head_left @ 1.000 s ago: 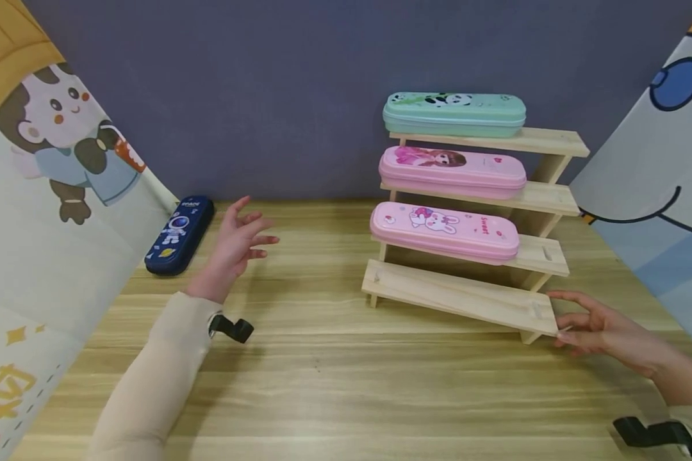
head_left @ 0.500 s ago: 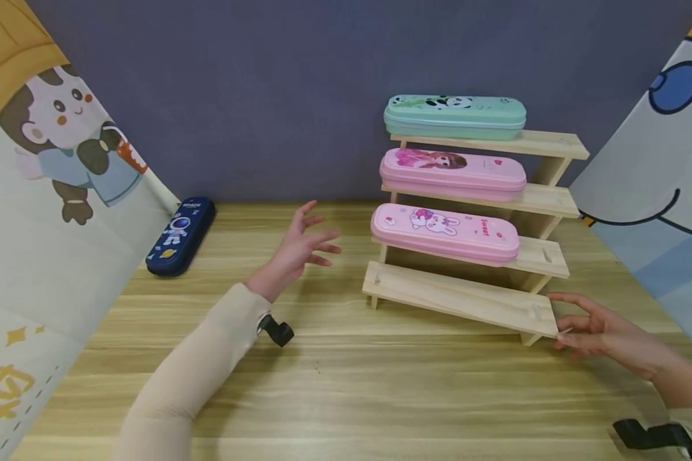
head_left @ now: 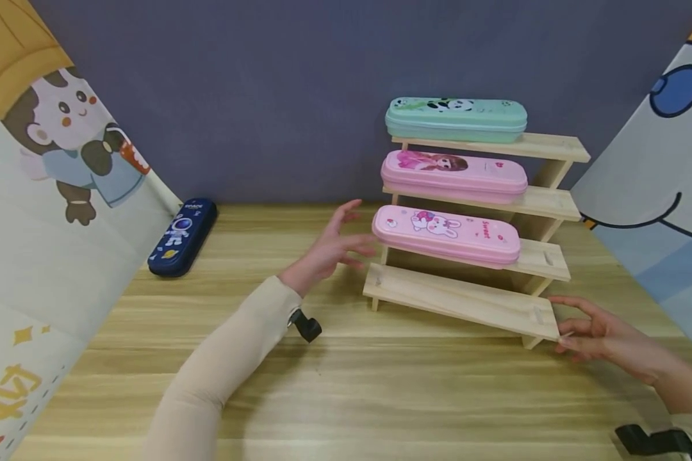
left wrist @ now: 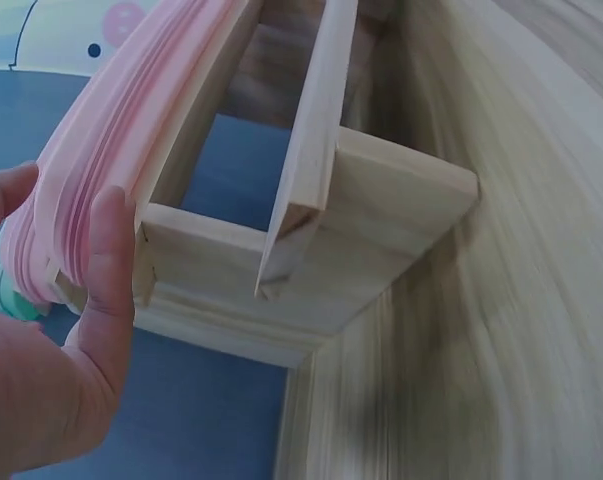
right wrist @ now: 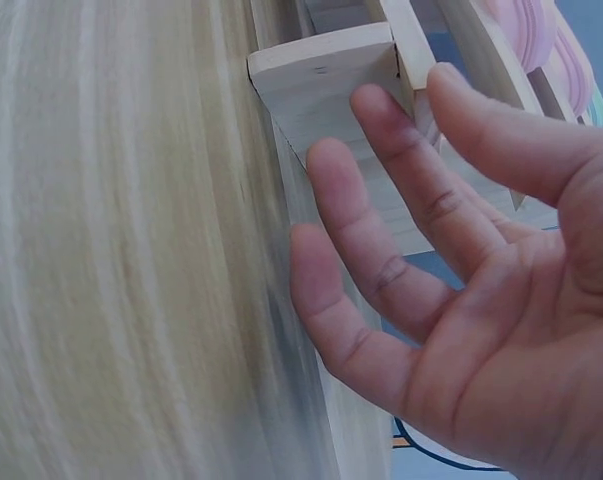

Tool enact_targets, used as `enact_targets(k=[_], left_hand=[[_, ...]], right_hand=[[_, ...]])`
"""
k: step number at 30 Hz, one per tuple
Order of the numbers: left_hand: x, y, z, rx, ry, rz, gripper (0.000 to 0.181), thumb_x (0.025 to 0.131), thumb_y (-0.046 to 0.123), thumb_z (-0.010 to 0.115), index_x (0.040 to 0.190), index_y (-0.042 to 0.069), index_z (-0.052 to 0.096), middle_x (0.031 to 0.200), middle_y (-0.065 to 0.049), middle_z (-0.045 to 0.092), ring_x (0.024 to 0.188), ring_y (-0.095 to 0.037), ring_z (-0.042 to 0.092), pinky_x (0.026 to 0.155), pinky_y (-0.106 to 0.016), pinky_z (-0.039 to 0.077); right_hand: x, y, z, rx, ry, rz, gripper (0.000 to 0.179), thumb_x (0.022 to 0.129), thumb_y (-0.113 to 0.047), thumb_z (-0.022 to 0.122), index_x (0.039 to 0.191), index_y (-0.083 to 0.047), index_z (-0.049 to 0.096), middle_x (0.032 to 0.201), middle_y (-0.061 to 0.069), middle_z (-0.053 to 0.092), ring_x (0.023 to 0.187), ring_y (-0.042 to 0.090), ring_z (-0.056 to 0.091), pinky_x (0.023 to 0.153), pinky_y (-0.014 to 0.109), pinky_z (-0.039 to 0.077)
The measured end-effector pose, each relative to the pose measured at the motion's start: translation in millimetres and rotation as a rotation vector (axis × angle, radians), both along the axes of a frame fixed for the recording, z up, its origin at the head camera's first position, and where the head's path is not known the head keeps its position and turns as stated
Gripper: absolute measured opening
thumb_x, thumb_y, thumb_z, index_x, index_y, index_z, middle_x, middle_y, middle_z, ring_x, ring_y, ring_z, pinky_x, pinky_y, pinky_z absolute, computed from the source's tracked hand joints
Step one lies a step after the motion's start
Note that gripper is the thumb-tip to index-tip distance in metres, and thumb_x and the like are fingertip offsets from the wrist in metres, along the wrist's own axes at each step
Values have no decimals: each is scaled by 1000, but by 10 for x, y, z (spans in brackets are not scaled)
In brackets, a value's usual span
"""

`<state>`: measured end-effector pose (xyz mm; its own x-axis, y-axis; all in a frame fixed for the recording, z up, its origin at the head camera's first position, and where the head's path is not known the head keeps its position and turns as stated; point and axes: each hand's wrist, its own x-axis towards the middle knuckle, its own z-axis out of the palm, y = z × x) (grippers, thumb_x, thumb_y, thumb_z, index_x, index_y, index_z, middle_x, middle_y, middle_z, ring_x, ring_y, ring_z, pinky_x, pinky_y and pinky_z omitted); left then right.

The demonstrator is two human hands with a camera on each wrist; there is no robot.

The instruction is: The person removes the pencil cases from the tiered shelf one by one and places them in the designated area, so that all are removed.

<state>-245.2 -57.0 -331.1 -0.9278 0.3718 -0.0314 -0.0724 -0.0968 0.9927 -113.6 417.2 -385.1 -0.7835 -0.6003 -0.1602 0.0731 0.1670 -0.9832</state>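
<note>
A four-step wooden display stand (head_left: 467,301) stands on the table. Its upper three steps carry a green panda pencil case (head_left: 455,120), a pink pencil case with a girl (head_left: 455,176) and a pink rabbit pencil case (head_left: 446,235). The lowest step is bare. My left hand (head_left: 331,250), fingers spread and holding nothing, is beside the stand's left end, fingertips close to the rabbit case. My right hand (head_left: 602,333) grips the right end of the lowest step, index finger at the back corner and thumb at the front. Its other fingers hang loosely curled (right wrist: 346,190).
A navy astronaut pencil case (head_left: 182,238) lies at the back left of the table (head_left: 346,397). Behind rises a dark blue wall (head_left: 236,109). Printed white panels (head_left: 63,269) flank the table on both sides.
My left hand has moved right, from beside the navy case to the stand's left end. The right hand keeps its place at the lowest step, and the cases are unmoved.
</note>
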Motion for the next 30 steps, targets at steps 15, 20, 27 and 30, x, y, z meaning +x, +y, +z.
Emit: enact_targets(k=[15,20,27,30], left_hand=[[-79,232,16,-9,-28,-115,74,94,1,66,154,25,31,150,-7,36,77,-25,71,55,-35,63],[-106,243,46,-7,-31,-120,70,95,6,66,155,23,33,144,-8,41,77,-25,71,54,-35,63],[-87,189,53,-10,-30,-147,69,92,-1,67,152,20,40,137,-12,45,71,-26,71,59,-35,63],[-76,171,66,-6,-45,-154,70,91,-3,67,151,20,43,135,-14,46,69,-26,71,61,-35,64]], right_hand=[[-1,-20,-53,9,7,-11,72,102,11,40,142,-49,34,115,-4,68,96,20,68,74,38,62],[-5,-11,-23,66,43,-48,72,102,10,42,139,-51,34,112,-5,68,94,18,68,71,37,62],[-11,-18,-18,87,43,-58,72,102,9,42,139,-52,33,111,-6,68,93,18,68,70,36,61],[-13,-13,-12,83,40,-55,72,102,9,42,139,-52,33,111,-6,68,93,19,68,70,37,61]])
